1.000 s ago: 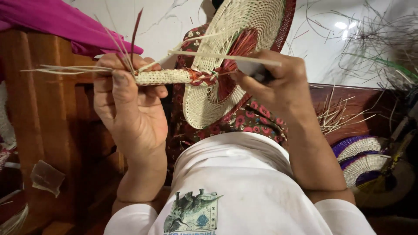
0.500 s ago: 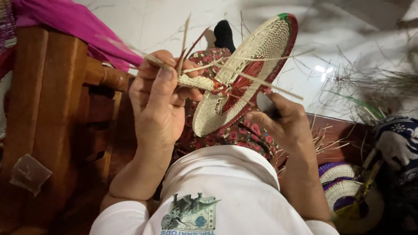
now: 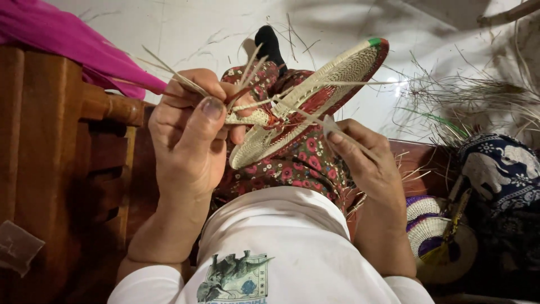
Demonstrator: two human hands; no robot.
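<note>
Vs a sec ago the woven disc (image 3: 315,101) has tipped over: it was face-on to the camera, now it's nearly edge-on, rim w/ the red band and a green patch pointing up-right, pale underside toward the lap. It has also come down from up near the head to just above the floral-print lap (image 3: 298,163). The left hand (image 3: 188,135) has rolled w/ it, thumb now on top and facing the camera, fingers curled tight round the unfinished coil end (image 3: 247,118) and a bunch of loose straw strands (image 3: 169,73) that fan out up-left; so closed, gripping the work. The right hand (image 3: 365,157) has dropped from beside the disc to below its lower edge; it's pinched shut on a flat pale strip (image 3: 332,125), looks like the working strand or a small tool, can't tell which, that runs up to the coil. Judging by that, the piece has prob. been turned to bring the next stitch spot round, and the strand is being fed thru at the coil end; weaving is mid-round, rim not closed off. Around: wooden chair frame (image 3: 50,152) at left w/ a pink cloth (image 3: 67,39) over it, white tiled floor (image 3: 185,28) beyond, a heap of loose dry straw (image 3: 478,95) at right, a finished purple-and-cream coiled piece (image 3: 427,225) beside the right forearm, dark elephant-print fabric (image 3: 500,169) next to that.
</note>
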